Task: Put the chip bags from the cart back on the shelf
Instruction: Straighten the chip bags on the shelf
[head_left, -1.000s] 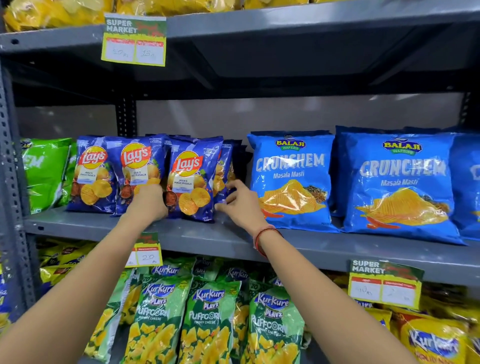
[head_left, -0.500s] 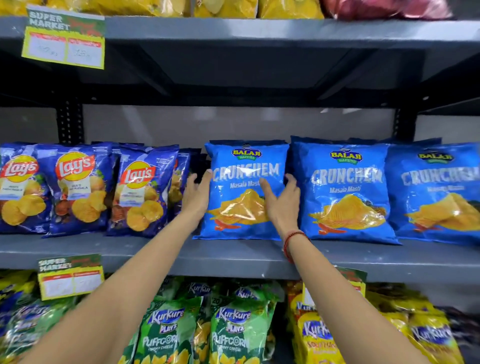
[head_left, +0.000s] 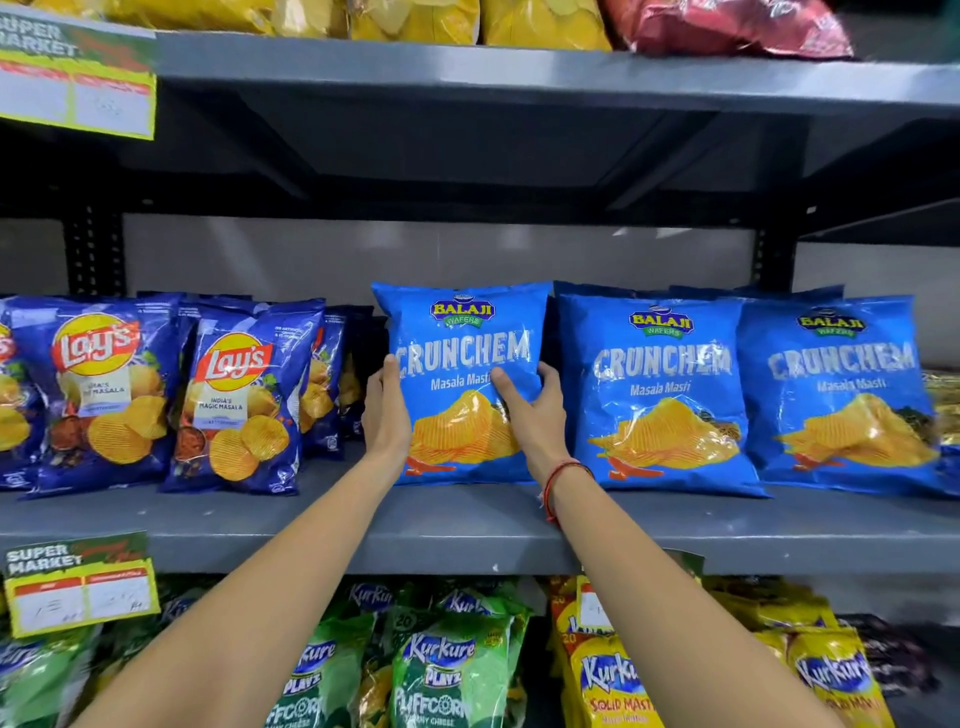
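Grey store shelf (head_left: 467, 525) runs across mid-frame, and a blue Crunchem bag (head_left: 462, 384) stands upright on it at centre, between the Lay's bags (head_left: 244, 400) and two more Crunchem bags (head_left: 660, 395). Left hand (head_left: 387, 415) and right hand (head_left: 535, 410) clasp its sides, fingers curled around its edges. Judging by this, the placing step is underway; next, release it standing square, without toppling neighbours.

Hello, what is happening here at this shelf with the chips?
A person is handling a blue Crunchem bag on the middle shelf. The left hand is on its left edge and the right hand on its right edge, thumb across the front. The bag stands upright between the Lay's bags and two more Crunchem bags. No cart is in view.
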